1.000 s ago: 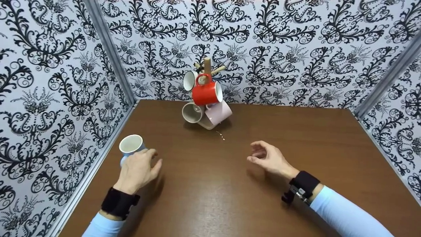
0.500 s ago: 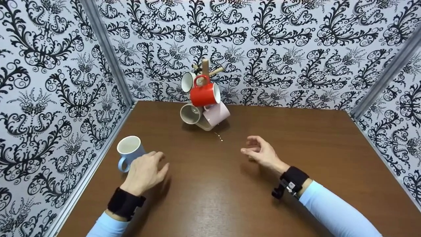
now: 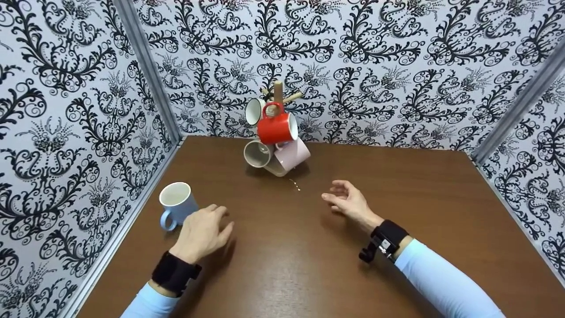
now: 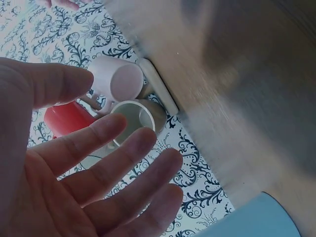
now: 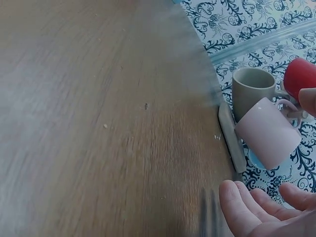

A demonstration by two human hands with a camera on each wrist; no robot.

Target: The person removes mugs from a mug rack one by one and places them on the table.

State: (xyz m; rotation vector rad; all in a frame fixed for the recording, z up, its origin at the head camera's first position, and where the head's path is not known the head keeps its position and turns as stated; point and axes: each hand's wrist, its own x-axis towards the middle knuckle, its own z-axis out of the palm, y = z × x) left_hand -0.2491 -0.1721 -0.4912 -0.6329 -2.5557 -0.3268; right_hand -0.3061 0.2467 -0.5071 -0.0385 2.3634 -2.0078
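A light blue mug point(image 3: 178, 204) stands upright at the table's left, its handle towards the near left. Just right of it is my left hand point(image 3: 204, 232), fingers loosely bent with nothing in them; the left wrist view shows the palm point(image 4: 74, 173) bare and the fingers spread. Over the table right of centre hovers my right hand point(image 3: 351, 204), thumb apart from the fingers, holding nothing. Towards the back, a wooden mug tree point(image 3: 278, 95) bears a red mug point(image 3: 276, 129), a white mug with a dark rim point(image 3: 254, 111), a pink mug point(image 3: 293, 154) and a grey-beige mug point(image 3: 257, 154).
The brown wooden table point(image 3: 282, 265) reaches back to a patterned wall point(image 3: 375, 75). More patterned panels with grey metal corner posts point(image 3: 152, 66) close off the left and right sides. Small bright glints point(image 3: 296, 184) show on the table before the mug tree.
My left hand has drifted right, away from the blue mug, uncovering its handle. The right hand has shifted slightly left and away from me. The mugs stay where they were.
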